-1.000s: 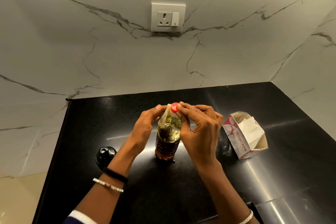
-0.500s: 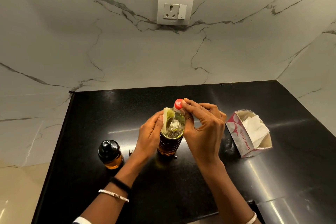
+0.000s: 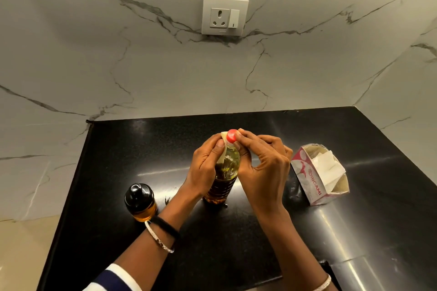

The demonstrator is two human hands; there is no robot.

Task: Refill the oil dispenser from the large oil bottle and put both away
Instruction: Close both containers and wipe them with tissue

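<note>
Oil bottle [image 3: 224, 179] is standing upright at the centre of the frame on the black tabletop [image 3: 142, 149]. The left hand [image 3: 205, 168] is gripping its neck (a pale scrap [image 3: 222, 149] is sitting under the thumb), and the right hand [image 3: 262, 168] is pinching the red cap [image 3: 231, 136]. The dispenser [image 3: 141, 201] is standing apart, lower left.

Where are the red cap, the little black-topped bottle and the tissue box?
red cap [image 3: 231, 136], head view, its top.
oil dispenser [image 3: 139, 194], head view, its black lid.
tissue box [image 3: 309, 183], head view, its printed side.
</note>
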